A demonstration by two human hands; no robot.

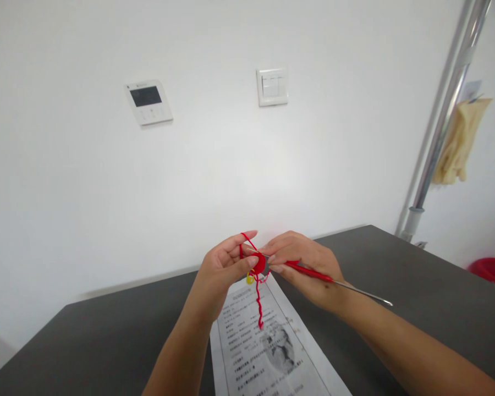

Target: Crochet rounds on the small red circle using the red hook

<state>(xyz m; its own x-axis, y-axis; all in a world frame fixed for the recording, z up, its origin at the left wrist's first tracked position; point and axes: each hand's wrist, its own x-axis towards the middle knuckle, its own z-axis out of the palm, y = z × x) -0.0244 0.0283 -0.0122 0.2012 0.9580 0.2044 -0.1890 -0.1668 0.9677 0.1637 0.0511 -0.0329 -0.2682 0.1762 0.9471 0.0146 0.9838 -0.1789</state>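
Observation:
My left hand [225, 267] pinches a small round piece of red crochet work [259, 264] between thumb and fingers, with red yarn [246, 240] looped over the forefinger. A yellow stitch marker [249, 279] and a kinked red yarn tail [258, 302] hang below it. My right hand [307, 267] grips a crochet hook [334, 281] with a red handle; its metal end sticks out to the right and its tip is at the red piece. Both hands are held above the dark table [107, 341].
A printed sheet of paper [268, 352] with text and a picture lies on the table under my hands. On the white wall are a control panel [149, 102] and a light switch [271, 86]. A metal pole [441, 121], hanging gloves [457, 143] and a red bowl [493, 271] are at the right.

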